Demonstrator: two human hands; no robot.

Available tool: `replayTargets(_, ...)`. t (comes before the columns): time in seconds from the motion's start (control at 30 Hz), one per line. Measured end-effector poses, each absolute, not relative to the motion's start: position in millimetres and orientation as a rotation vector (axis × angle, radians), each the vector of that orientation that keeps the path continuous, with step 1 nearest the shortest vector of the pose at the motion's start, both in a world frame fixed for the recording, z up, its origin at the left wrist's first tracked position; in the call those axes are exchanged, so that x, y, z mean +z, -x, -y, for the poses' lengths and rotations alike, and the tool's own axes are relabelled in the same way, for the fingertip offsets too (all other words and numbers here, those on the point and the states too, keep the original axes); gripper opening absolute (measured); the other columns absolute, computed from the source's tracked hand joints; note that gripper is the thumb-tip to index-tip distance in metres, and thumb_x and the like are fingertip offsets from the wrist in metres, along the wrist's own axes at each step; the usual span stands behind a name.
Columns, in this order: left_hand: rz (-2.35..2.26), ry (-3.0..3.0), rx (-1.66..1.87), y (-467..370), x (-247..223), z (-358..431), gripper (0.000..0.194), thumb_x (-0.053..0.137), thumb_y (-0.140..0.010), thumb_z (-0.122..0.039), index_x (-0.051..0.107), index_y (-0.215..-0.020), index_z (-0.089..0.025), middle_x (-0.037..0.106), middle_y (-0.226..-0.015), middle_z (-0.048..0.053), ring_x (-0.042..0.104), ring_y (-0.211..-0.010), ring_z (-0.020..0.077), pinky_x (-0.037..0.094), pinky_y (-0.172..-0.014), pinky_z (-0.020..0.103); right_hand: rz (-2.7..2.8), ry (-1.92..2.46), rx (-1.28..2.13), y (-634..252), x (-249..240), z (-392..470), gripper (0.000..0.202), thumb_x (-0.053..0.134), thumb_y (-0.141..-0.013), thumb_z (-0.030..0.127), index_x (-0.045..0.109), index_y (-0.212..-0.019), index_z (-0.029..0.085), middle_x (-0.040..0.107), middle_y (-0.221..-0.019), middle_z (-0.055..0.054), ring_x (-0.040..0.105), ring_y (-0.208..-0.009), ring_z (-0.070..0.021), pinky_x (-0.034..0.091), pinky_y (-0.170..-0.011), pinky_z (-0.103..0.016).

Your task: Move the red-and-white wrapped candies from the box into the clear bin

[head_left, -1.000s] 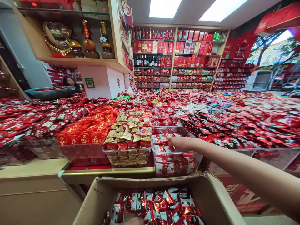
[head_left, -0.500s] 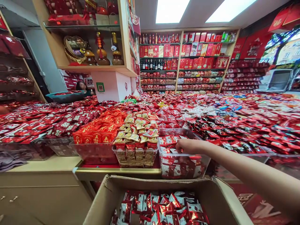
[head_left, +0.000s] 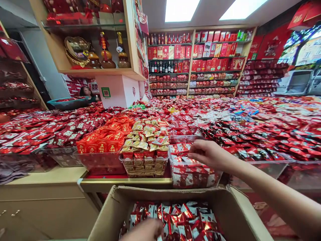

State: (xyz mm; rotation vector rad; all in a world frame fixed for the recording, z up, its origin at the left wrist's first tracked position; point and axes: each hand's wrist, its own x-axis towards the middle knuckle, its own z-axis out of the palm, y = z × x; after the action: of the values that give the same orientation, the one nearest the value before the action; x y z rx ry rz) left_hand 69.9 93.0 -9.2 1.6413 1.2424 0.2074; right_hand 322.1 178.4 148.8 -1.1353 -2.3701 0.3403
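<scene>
My right hand [head_left: 209, 154] is over the clear plastic bin [head_left: 197, 163], its fingers curled downward and closed. Whatever they may hold is hidden. Small red-and-white packets [head_left: 179, 148] lie in rows in that bin, and more show through its front wall. Below, my left hand [head_left: 145, 230] is at the near left of an open cardboard box [head_left: 160, 194], over loose packets of the same look [head_left: 183, 221]. Motion smears its fingers, so its grip cannot be made out.
Left of the bin stand a tub of gold packets [head_left: 144, 164] and a tub of orange-red packets [head_left: 100, 160]. Heaps of dark red packets [head_left: 240, 142] spread to the right. A wooden cabinet [head_left: 100, 71] overhangs at upper left. A person's head [head_left: 85, 91] shows behind the counter.
My left hand has come into view over the cardboard box. My right hand has lifted slightly above the bin, showing more of its back and bent fingers.
</scene>
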Motion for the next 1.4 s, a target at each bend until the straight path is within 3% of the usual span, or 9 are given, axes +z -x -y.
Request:
replayTargets(0.07,-1.180,-1.543,0.271,-74.7,1.0,-95.0,0.030,0.067,-0.061,-0.032,0.053,-0.081,-0.015,0.057,-0.061,-0.005,0.055,-0.057,0.0135,0.043,-0.053,0.025,2.371,1.092,0.696,-318.8,142.5,-144.3,0.027,0.044,-0.077,0.039,0.056,-0.072,0.016,0.054,-0.062,-0.001,0.046,-0.056,-0.0099,0.034,-0.051,-0.020)
replayTargets(0.13,-1.109,-1.444,0.406,-79.6,15.0,-96.3,0.027,0.057,-0.069,-0.037,0.047,-0.085,-0.017,0.059,-0.068,-0.004,0.055,-0.058,0.0103,0.041,-0.053,0.021,2.356,1.135,0.992,-312.8,126.0,-117.6,0.027,0.046,-0.076,0.041,0.057,-0.075,0.016,0.055,-0.062,-0.001,0.046,-0.054,-0.0092,0.033,-0.047,-0.019)
replayTargets(0.33,-1.032,-1.155,0.843,-94.0,39.9,-92.2,0.021,0.060,-0.070,-0.031,0.055,-0.083,-0.015,0.055,-0.059,-0.005,0.045,-0.051,0.0057,0.036,-0.048,0.016,1.907,1.148,1.626,-286.2,54.1,-104.7,0.036,0.054,-0.070,0.044,0.048,-0.092,0.015,0.057,-0.066,-0.001,0.048,-0.051,-0.0084,0.035,-0.045,-0.019)
replayTargets(0.6,-1.078,-0.899,0.956,-103.0,37.5,-87.5,0.030,0.051,-0.076,-0.037,0.057,-0.096,-0.015,0.057,-0.052,-0.003,0.044,-0.041,0.0068,0.039,-0.040,0.017,1.519,1.011,1.744,-269.0,37.2,-119.3,0.033,0.058,-0.066,0.044,0.046,-0.067,0.013,0.045,-0.050,0.005,0.036,-0.041,-0.0039,0.027,-0.040,-0.016)
replayTargets(0.83,-0.980,-0.871,0.942,-100.1,39.9,-87.9,0.027,0.053,-0.076,-0.029,0.055,-0.099,-0.016,0.065,-0.071,0.001,0.057,-0.064,0.0118,0.046,-0.065,0.025,1.658,1.026,1.532,-268.9,30.4,-123.9,0.029,0.050,-0.074,0.040,0.052,-0.071,0.012,0.042,-0.054,0.004,0.032,-0.047,-0.0039,0.025,-0.043,-0.017)
replayTargets(0.97,-1.066,-0.974,0.789,-96.6,40.6,-88.5,0.035,0.062,-0.069,-0.026,0.054,-0.101,-0.013,0.063,-0.061,-0.002,0.052,-0.049,0.0077,0.043,-0.049,0.019,1.944,1.091,1.236,-270.2,29.7,-121.9,0.021,0.046,-0.078,0.032,0.055,-0.076,0.013,0.049,-0.060,0.001,0.039,-0.054,-0.0068,0.032,-0.049,-0.018)
replayTargets(1.13,-1.173,-1.003,0.783,-100.7,28.4,-88.1,0.041,0.061,-0.068,-0.030,0.053,-0.103,-0.010,0.056,-0.050,-0.005,0.044,-0.039,0.0058,0.040,-0.040,0.017,2.222,1.117,0.593,-271.3,41.6,-101.5,0.015,0.045,-0.078,0.028,0.051,-0.086,0.017,0.051,-0.087,-0.005,0.047,-0.076,-0.0125,0.039,-0.067,-0.023)
replayTargets(1.27,-1.078,-0.898,0.761,-106.6,14.8,-87.6,0.042,0.063,-0.064,-0.037,0.057,-0.097,-0.013,0.056,-0.053,-0.005,0.043,-0.037,0.0049,0.036,-0.037,0.016,2.434,1.005,0.364,-260.8,30.0,-90.7,0.040,0.058,-0.062,0.050,0.047,-0.081,0.017,0.051,-0.082,-0.004,0.049,-0.067,-0.0144,0.041,-0.055,-0.023)
replayTargets(1.4,-1.024,-0.795,0.731,-105.2,19.8,-85.9,0.054,0.058,-0.065,-0.049,0.051,-0.105,-0.014,0.063,-0.058,0.001,0.058,-0.049,0.0133,0.036,-0.041,0.018,2.544,0.895,-0.180,-256.6,21.3,-90.1,0.020,0.054,-0.069,0.033,0.046,-0.070,0.016,0.054,-0.067,-0.004,0.049,-0.057,-0.0144,0.036,-0.046,-0.022)
